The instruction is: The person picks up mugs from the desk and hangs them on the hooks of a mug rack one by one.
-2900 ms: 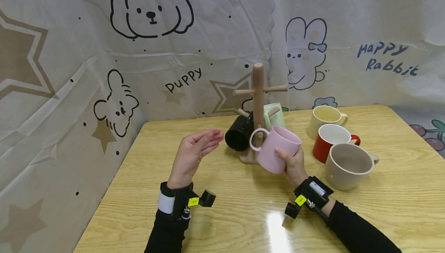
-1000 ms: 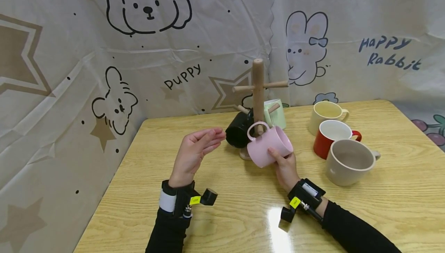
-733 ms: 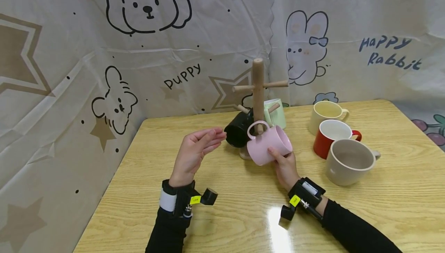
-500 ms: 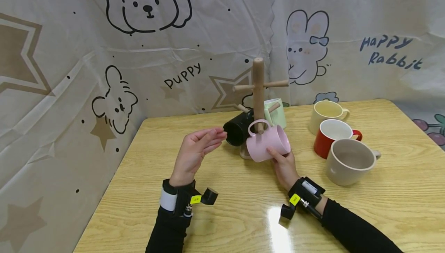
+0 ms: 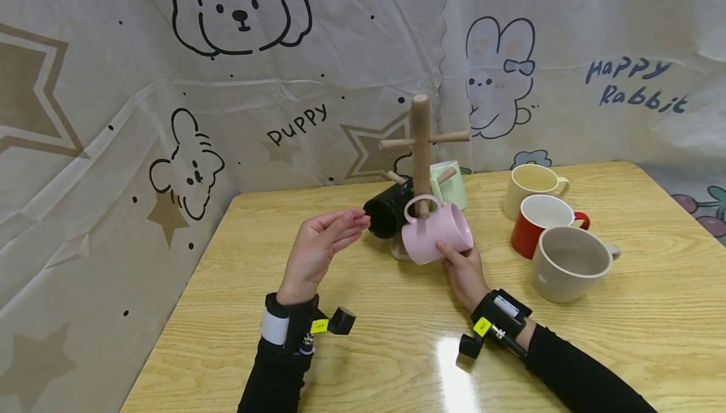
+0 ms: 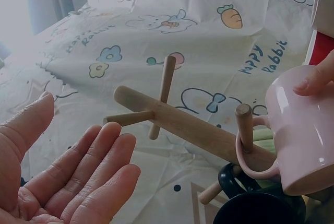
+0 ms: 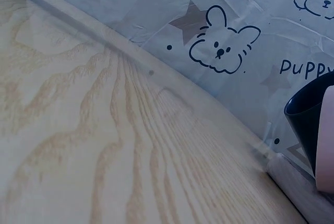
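Note:
My right hand (image 5: pixel 466 274) grips a pink mug (image 5: pixel 433 236) by its body, tilted with its mouth to the right. The mug's handle (image 6: pixel 241 156) loops around a lower front peg (image 6: pixel 244 125) of the wooden mug tree (image 5: pixel 421 154). On the tree's left a black mug (image 5: pixel 388 211) hangs tilted, and a pale green mug (image 5: pixel 454 189) is behind on the right. My left hand (image 5: pixel 317 249) is held up empty left of the black mug, fingers extended; whether the fingertips touch it I cannot tell. In the right wrist view, only the pink mug's edge (image 7: pixel 326 145) shows.
On the right of the wooden table (image 5: pixel 363 362) stand a yellow mug (image 5: pixel 518 195), a red mug (image 5: pixel 524 233) with white inside, and a large beige mug (image 5: pixel 558 280). The tree's upper pegs (image 5: pixel 450 138) carry no mugs. A printed cloth (image 5: pixel 340 53) hangs behind.
My right hand has moved the pink mug left and slightly up, tilting it further, and its handle now surrounds the peg. The black mug has shifted slightly left. My left hand has stayed nearly still.

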`<state>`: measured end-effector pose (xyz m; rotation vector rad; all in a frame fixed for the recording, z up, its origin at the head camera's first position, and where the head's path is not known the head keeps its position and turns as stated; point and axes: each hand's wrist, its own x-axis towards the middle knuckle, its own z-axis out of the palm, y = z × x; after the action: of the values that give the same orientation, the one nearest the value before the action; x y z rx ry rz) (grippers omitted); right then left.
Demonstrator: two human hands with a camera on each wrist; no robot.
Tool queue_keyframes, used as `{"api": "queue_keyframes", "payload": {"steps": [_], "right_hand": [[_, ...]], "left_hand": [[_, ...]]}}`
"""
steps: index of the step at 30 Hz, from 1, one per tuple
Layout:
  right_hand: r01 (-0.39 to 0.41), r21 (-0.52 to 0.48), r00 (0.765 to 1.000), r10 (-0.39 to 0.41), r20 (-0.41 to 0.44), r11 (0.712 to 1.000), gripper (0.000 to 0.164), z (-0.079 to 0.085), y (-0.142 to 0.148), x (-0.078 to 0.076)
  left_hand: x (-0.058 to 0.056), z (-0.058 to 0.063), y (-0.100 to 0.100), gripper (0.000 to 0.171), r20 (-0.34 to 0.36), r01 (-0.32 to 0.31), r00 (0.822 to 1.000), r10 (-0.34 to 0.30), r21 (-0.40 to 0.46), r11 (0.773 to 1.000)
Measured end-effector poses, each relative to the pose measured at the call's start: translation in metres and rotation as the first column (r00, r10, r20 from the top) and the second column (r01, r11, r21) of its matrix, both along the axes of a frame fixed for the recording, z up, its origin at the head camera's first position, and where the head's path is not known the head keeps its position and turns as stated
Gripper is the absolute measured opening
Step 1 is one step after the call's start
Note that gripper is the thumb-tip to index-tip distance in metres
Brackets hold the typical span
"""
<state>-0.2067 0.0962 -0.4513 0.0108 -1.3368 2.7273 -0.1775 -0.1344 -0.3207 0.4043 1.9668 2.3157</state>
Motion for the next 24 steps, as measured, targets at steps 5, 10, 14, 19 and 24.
{"api": "queue_keyframes", "payload": {"steps": [5,10,14,19,24], "right_hand": [[0.003,0.028,1.0,-0.004,0.022,1.0,0.049,0.006,0.004,0.003],[0.039,0.16,0.996,-0.051,0.074,0.986,0.071,0.015,0.014,0.004],[0.169,0.322,0.978,-0.2,0.066,0.931,0.076,0.024,0.022,0.004],[0.357,0.378,0.933,-0.342,-0.111,0.854,0.073,0.04,0.032,0.004],[0.468,0.41,0.876,-0.349,-0.333,0.783,0.063,0.069,0.042,0.011]], "left_hand": [[0.0,-0.001,0.0,0.03,-0.005,-0.001,1.0,0.001,0.006,1.0],[0.0,0.0,-0.001,0.038,-0.011,-0.007,1.0,0.007,0.0,1.0],[0.0,0.0,-0.002,0.042,-0.004,-0.01,1.0,0.01,0.0,1.0],[0.002,0.002,-0.004,0.038,-0.001,-0.014,1.0,0.014,-0.001,1.0],[0.001,0.004,-0.007,0.018,-0.02,-0.022,1.0,0.023,0.009,1.0]]}}
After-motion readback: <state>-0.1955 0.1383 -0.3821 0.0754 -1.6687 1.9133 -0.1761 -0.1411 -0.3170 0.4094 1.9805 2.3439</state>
